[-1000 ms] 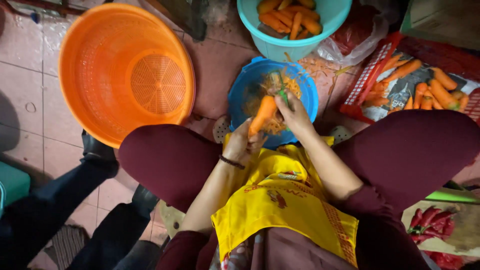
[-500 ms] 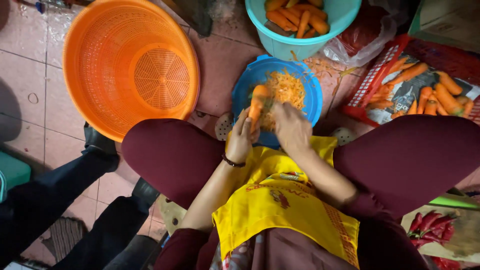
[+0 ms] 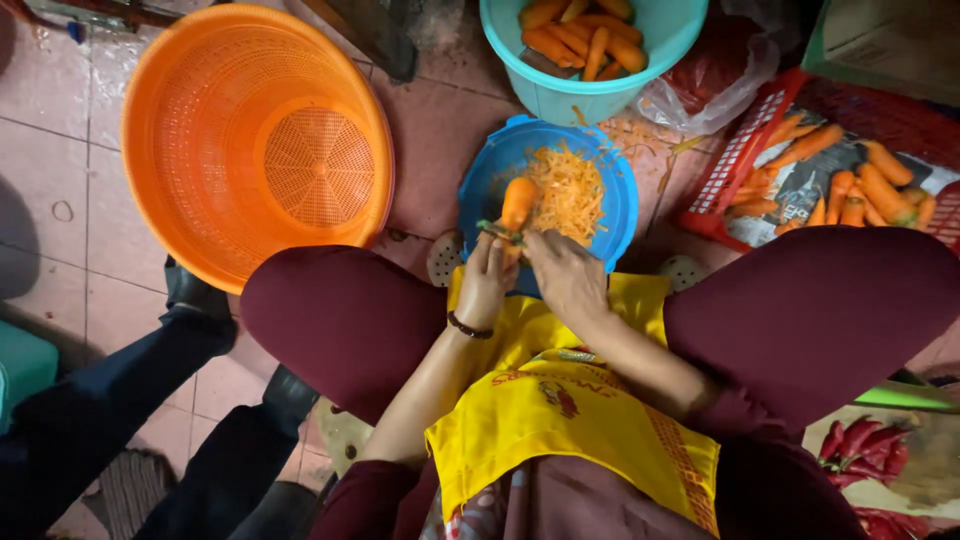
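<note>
I sit with my knees apart over a blue bowl [image 3: 480, 185] that holds a heap of orange carrot peelings [image 3: 568, 190]. My left hand [image 3: 485, 285], with a dark bracelet on the wrist, grips the near end of a carrot [image 3: 517, 203] that points away from me over the bowl. My right hand [image 3: 565, 275] lies close beside it, its fingers on a small green peeler [image 3: 498, 232] at the carrot's near end. A yellow apron [image 3: 570, 420] covers my lap.
A large orange mesh basket [image 3: 250, 140] stands on the tiled floor at the left. A teal bucket of carrots [image 3: 590, 60] is beyond the bowl, and a red crate of carrots [image 3: 830, 180] at the right. Red chillies [image 3: 860, 440] lie at the lower right. Another person's dark-trousered legs [image 3: 110, 400] stand at the left.
My right hand has drawn the peeler back along the carrot from its far end to its near end. The carrot now points straighter away from me.
</note>
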